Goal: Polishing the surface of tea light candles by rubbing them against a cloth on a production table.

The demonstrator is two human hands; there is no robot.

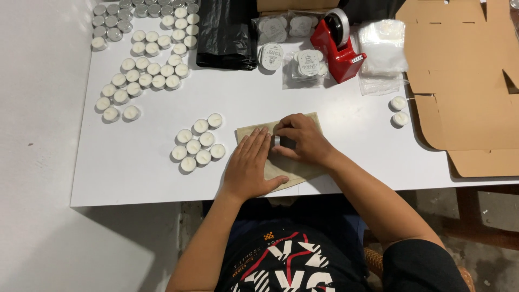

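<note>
A tan paper sheet lies flat on the white table near its front edge. My left hand rests flat on the sheet, fingers spread and pointing away from me. My right hand is curled over the sheet's far part, fingers closed around a small silver-rimmed tealight that shows between the two hands. A loose cluster of white tealights sits just left of the sheet.
More tealights cover the far left. A black plastic bag, packed tealight bundles, a red tape dispenser, clear bags, two tealights and flat cardboard lie beyond and right.
</note>
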